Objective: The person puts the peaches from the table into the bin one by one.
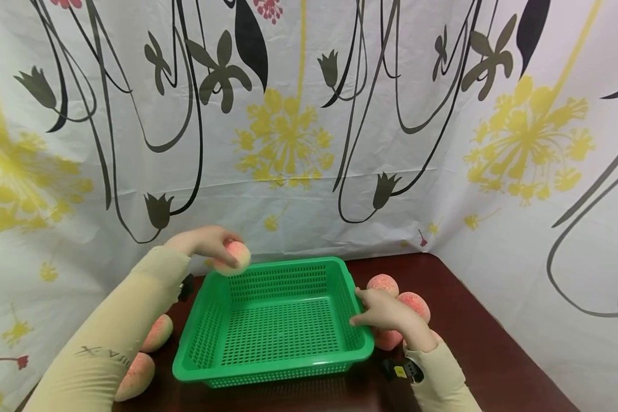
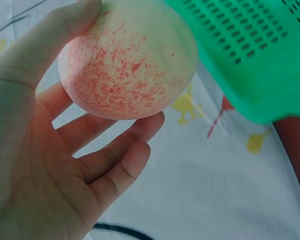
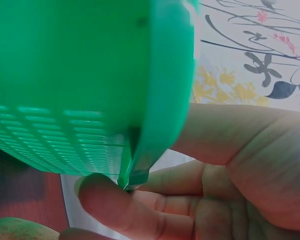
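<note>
My left hand grips a peach, pale with pink-red speckles, up over the far left corner of the green plastic basket. In the left wrist view, the thumb and fingers lie around the peach, beside the basket's edge. The basket is slotted and has nothing inside. My right hand holds its right rim; the right wrist view shows thumb and fingers about the rim.
Several more peaches lie on the dark red-brown table: a group right of the basket, including one peach near the rim, and others on the left, such as the peach by my left sleeve. A flower-patterned white sheet hangs behind.
</note>
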A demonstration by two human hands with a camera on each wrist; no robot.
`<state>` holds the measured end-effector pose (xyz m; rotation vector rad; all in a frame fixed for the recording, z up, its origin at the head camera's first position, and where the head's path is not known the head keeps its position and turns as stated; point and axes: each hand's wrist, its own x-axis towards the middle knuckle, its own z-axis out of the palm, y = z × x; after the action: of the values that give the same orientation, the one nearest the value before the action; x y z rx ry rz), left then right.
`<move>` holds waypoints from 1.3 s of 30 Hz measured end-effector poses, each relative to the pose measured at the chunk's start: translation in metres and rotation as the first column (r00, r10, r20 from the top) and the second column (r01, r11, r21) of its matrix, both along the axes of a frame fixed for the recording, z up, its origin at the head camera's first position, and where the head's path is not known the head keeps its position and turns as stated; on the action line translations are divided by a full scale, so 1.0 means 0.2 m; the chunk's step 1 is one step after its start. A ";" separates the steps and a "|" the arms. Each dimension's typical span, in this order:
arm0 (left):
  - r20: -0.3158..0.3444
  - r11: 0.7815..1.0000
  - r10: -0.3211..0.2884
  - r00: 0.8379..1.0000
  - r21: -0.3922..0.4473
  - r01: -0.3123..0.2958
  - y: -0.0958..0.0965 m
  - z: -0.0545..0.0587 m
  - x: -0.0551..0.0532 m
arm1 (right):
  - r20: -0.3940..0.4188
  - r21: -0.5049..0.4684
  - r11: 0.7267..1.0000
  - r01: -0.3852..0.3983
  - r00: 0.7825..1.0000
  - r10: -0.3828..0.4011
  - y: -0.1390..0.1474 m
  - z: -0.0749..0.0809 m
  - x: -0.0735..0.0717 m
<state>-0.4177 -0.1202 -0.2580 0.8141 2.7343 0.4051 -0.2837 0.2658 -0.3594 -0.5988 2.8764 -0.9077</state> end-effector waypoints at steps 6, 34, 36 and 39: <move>0.052 1.000 -0.028 0.998 0.015 0.027 0.12 -0.06 -0.02 | -0.003 -0.004 1.000 -0.012 1.000 0.012 0.01 -0.01 0.00; 0.113 0.997 -0.078 0.990 0.020 0.077 0.35 -0.25 -0.03 | 0.009 -0.004 1.000 -0.008 1.000 0.008 0.00 0.00 -0.01; 0.105 0.997 -0.074 0.992 0.007 0.074 0.36 -0.26 -0.03 | 0.008 -0.001 1.000 -0.009 1.000 0.009 0.00 0.00 -0.01; 0.111 0.996 -0.094 0.989 0.008 0.093 0.38 -0.28 -0.03 | 0.010 0.000 1.000 -0.008 1.000 0.008 0.00 0.00 -0.01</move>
<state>-0.4230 -0.0446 -0.3142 0.8886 2.5822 0.4214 -0.2851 0.2661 -0.3595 -0.6042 2.8630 -0.9070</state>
